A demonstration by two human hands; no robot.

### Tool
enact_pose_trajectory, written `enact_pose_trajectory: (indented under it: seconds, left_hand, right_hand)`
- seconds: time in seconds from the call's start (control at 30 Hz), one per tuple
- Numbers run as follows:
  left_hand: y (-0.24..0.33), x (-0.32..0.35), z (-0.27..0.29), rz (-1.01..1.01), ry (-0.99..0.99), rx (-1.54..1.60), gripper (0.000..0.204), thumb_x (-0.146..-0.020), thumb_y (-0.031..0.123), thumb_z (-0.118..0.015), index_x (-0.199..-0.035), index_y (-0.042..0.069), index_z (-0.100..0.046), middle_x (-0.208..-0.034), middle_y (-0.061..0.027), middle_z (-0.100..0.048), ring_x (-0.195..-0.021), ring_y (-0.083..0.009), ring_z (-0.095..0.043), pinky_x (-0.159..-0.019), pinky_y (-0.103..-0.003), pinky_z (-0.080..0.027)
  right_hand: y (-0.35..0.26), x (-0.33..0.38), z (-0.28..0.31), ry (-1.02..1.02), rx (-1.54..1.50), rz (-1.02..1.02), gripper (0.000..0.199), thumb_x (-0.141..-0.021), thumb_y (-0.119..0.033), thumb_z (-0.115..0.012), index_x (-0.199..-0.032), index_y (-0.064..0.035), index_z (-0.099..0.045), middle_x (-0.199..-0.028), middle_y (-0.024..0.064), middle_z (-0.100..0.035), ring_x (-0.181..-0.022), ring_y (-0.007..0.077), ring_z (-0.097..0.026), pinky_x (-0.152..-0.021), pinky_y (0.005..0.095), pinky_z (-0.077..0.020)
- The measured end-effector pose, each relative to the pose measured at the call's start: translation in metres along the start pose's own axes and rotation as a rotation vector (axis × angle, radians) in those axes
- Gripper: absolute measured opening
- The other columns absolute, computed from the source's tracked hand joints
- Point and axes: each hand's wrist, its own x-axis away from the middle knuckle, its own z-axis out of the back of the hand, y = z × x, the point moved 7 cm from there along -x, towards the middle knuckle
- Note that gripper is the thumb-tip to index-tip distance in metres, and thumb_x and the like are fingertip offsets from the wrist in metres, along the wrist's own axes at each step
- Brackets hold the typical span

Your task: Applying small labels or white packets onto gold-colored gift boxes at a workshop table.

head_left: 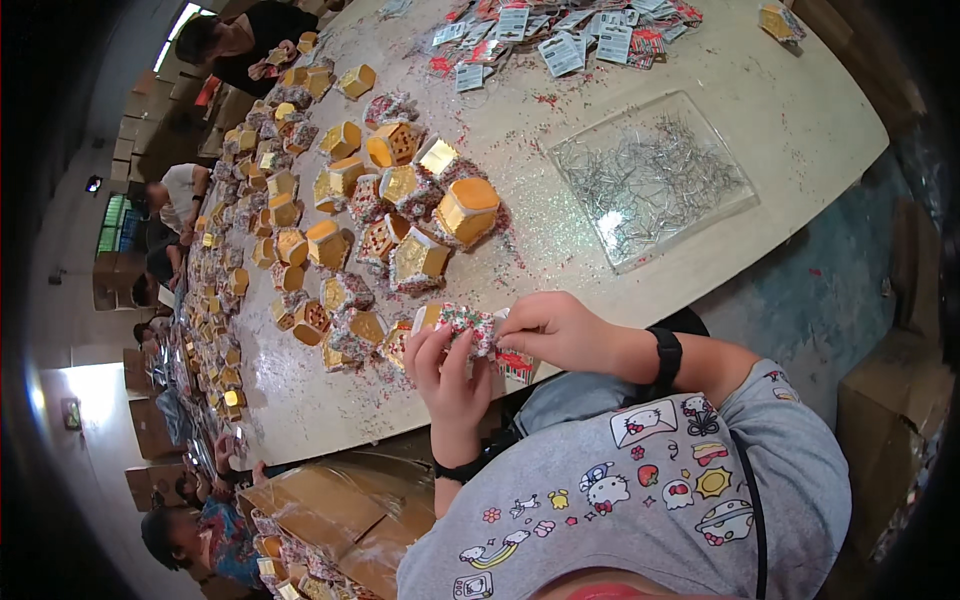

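My left hand (450, 385) is closed around a small ornament house (468, 325) with a sprinkle-covered roof and golden-brown walls, held above the table's near edge. At the right end of its roof, the thumb and fingers of my right hand (555, 328) are pinched together. What lies between those fingertips is too small to make out. Just below them shows a red-and-white printed card (517, 366); whether it is fastened to the house cannot be seen. Several similar houses, among them a larger-looking golden one (468, 212), stand just beyond my hands.
A clear shallow tray (655, 180) of thin silver wire pieces lies to the right. Printed cards (562, 52) are heaped at the far side. More houses (285, 200) crowd the table's left, where other people (240, 45) sit. A cardboard box (340, 500) stands at lower left.
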Motion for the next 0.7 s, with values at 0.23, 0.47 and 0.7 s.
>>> enact_pose_trajectory:
  seconds: [0.23,0.47,0.7]
  left_hand:
    - [0.005,0.0,0.002,-0.055,-0.008,0.013,0.054,-0.064,-0.001,-0.072,-0.114,0.01,-0.056,-0.121,-0.013,-0.049,-0.114,-0.0352,-0.045,-0.097,-0.046,-0.037]
    - [-0.014,-0.012,0.0,0.225,0.184,-0.257,0.045,-0.072,0.004,-0.072,-0.112,0.001,-0.052,-0.111,-0.018,-0.049,-0.102,-0.0371,-0.049,-0.092,-0.044,-0.038]
    - [-0.016,0.001,-0.012,0.076,-0.188,0.023,0.027,-0.073,0.012,-0.073,-0.095,0.005,-0.058,-0.094,-0.0131,-0.059,-0.082,-0.0292,-0.056,-0.081,-0.044,-0.04]
  right_hand:
    - [0.003,0.0,-0.001,-0.005,0.007,-0.056,0.012,-0.08,-0.013,-0.066,-0.084,-0.0017,-0.067,-0.077,0.0113,-0.062,-0.072,0.0235,-0.06,-0.067,0.0328,-0.0474]
    - [0.008,0.002,0.015,0.236,-0.125,-0.085,0.011,-0.085,-0.01,-0.059,-0.087,0.0008,-0.061,-0.078,0.0073,-0.054,-0.075,0.0163,-0.054,-0.067,0.0284,-0.044]
    - [0.0,0.003,0.017,0.283,-0.111,0.013,0.008,-0.085,-0.007,-0.058,-0.084,0.0006,-0.061,-0.078,0.0084,-0.054,-0.075,0.0193,-0.055,-0.065,0.03,-0.0437]
